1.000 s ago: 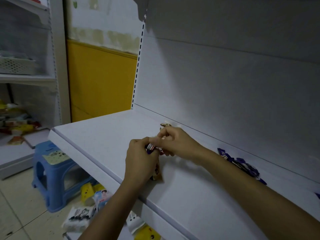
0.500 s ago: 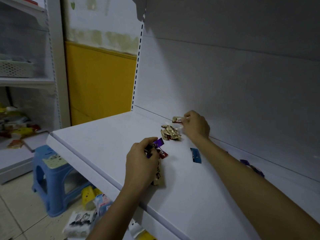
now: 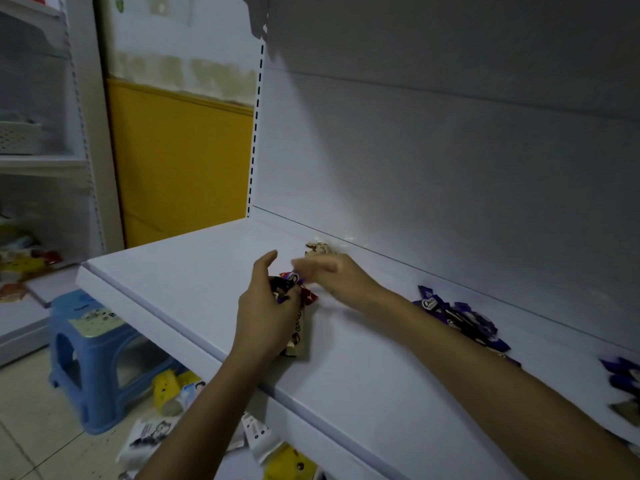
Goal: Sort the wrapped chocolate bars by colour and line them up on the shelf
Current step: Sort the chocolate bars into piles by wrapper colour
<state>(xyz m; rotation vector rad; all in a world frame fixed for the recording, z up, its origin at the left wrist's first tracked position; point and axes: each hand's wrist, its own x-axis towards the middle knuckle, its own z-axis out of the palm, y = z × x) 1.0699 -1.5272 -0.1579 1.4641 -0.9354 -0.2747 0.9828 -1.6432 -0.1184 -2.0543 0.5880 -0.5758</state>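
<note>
the left hand (image 3: 270, 306) grips a mixed bunch of wrapped chocolate bars (image 3: 299, 329) over the front of the shelf (image 3: 173, 271). the right hand (image 3: 332, 275) has come back to that bunch from the gold bars (image 3: 320, 249) by the back panel. it is blurred, so i cannot tell whether its fingers have pinched a bar. a gold one seems placed and the next pick begins. purple bars (image 3: 457, 317) lie loosely to the right, not yet lined up. below, a blue stool (image 3: 90, 341) and floor packets (image 3: 166, 393) stand clear of the reach.

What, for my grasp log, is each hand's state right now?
Left hand: closed, holding a bunch of chocolate bars.
Right hand: at the bunch but motion-blurred, so it cannot be told.
</note>
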